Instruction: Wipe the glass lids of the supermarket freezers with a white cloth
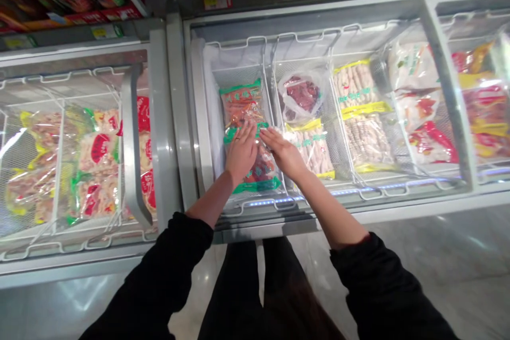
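- Laid flat and side by side on slick film: fingers of left hand, a ring on one. No clamp, nothing pinched.
- Also flat, slightly fanned: fingers of right hand, tips close to the left ones.
- Directly under both palms: green-edged packet, lying inside the open freezer, one green band showing back past the wrists.
- Just beyond the fingertips: second packet of the same kind. Overlapping or merely butting, cannot tell.
- Immediately right of the right fingers: wire divider. Past it, bag of dark meat and yellow-banded packets.
- Left of the left fingers: frosted liner wall.
- Risk, as a judgement: little purchase from open palms on cold plastic, so a skid is likely under any push.
- Film liable to snag or tear on the divider wire, and right knuckles close enough to scrape it.
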A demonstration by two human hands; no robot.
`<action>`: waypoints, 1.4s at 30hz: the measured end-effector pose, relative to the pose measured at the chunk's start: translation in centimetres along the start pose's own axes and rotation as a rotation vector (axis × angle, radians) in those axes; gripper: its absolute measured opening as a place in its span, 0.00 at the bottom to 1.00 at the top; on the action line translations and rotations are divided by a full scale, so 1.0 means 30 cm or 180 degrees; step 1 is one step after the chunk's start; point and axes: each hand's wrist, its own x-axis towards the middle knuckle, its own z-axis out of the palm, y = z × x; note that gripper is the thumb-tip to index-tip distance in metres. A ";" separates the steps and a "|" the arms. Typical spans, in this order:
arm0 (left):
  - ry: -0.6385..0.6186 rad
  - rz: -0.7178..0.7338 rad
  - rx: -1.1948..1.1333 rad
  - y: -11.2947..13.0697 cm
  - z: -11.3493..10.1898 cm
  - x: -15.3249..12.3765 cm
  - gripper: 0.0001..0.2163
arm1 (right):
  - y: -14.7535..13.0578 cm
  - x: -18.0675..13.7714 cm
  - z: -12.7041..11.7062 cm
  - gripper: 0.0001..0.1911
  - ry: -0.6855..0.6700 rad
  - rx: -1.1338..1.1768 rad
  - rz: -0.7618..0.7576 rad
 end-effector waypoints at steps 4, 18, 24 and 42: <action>-0.0065 -0.0019 0.0397 0.032 0.013 -0.059 0.29 | 0.017 -0.120 -0.054 0.36 -0.0230 -0.0013 -0.0140; -0.0086 -0.0139 0.0674 0.018 0.047 -0.050 0.32 | -0.006 -0.274 -0.036 0.36 -0.0388 -0.0118 -0.0196; 0.0111 0.0016 0.0768 0.013 0.059 -0.051 0.27 | 0.007 -0.164 0.020 0.36 0.0245 -0.0082 0.0171; -0.0155 -0.0259 0.0079 0.137 0.076 -0.302 0.23 | -0.077 -0.405 0.072 0.41 0.0017 0.0115 0.0421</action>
